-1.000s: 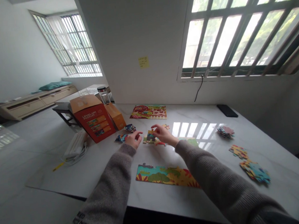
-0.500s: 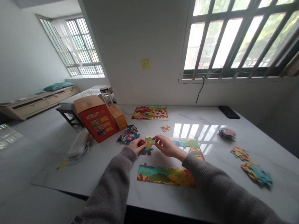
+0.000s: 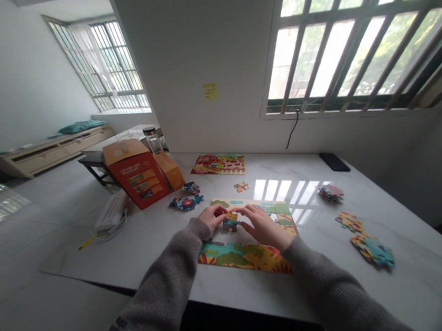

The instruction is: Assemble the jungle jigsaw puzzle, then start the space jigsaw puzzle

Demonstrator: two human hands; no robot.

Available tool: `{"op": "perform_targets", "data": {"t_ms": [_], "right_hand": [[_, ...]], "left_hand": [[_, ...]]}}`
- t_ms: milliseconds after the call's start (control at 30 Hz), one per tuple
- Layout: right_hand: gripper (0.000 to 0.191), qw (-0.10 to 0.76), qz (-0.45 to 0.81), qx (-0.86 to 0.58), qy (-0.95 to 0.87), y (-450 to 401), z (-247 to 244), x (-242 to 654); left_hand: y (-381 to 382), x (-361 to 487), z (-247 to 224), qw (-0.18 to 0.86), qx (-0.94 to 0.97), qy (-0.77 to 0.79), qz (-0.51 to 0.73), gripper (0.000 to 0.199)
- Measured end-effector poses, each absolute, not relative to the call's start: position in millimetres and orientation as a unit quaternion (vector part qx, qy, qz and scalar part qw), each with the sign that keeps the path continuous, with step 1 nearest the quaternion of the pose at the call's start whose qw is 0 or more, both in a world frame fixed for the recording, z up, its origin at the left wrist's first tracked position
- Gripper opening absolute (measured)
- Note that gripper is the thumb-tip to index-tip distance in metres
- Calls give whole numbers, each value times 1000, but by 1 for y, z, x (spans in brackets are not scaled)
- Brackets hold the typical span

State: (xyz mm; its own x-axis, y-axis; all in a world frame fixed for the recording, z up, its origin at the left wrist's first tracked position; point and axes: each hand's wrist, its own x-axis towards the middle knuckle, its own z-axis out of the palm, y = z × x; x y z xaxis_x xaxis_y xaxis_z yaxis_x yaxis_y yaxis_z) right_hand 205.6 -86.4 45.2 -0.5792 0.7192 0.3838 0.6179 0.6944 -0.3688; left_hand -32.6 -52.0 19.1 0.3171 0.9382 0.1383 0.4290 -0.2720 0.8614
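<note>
White surface, right hand and left hand at a small puzzle chunk, center of frame.
Red box stands left of center. Lower puzzle strip lies lower center, its right end by the right sleeve; upper puzzle section runs above and right of the hands. Farm puzzle is farther back, upper center. Right hand: thumb and fingers spread, fingertips at the chunk's upper right edge. Left hand: thumb and fingers pinched on its left edge. Blue-yellow pile sits lower right, phone right of frame near the wall, dark blue pieces left of the hands. Chunk sits between the hands, above the lower strip; can't tell if one piece or several joined.
</note>
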Motion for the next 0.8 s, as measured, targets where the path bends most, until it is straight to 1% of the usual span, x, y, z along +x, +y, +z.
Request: {"op": "perform_targets", "data": {"t_ms": [100,167,300,467,567,667,800], "right_hand": [[51,247,90,-370,-891,-88,38,201],[55,245,96,-363,-894,-87,32,199],[53,246,107,-358,-894,-83,22,199],[50,268,133,-374,-878,-81,18,197],[49,281,167,-402,-855,-79,16,195],[51,292,199,-409,-842,-77,14,193],[53,293,210,-392,-846,-80,18,194]], "left_hand": [[-54,-30,18,393,716,463,344,17],[-53,-32,16,398,716,457,347,18],[-52,-33,12,392,722,454,345,18],[-54,-30,9,424,709,447,343,18],[-55,-27,9,402,719,451,344,16],[-56,-27,13,389,726,449,347,16],[-55,-40,20,385,716,463,354,21]]}}
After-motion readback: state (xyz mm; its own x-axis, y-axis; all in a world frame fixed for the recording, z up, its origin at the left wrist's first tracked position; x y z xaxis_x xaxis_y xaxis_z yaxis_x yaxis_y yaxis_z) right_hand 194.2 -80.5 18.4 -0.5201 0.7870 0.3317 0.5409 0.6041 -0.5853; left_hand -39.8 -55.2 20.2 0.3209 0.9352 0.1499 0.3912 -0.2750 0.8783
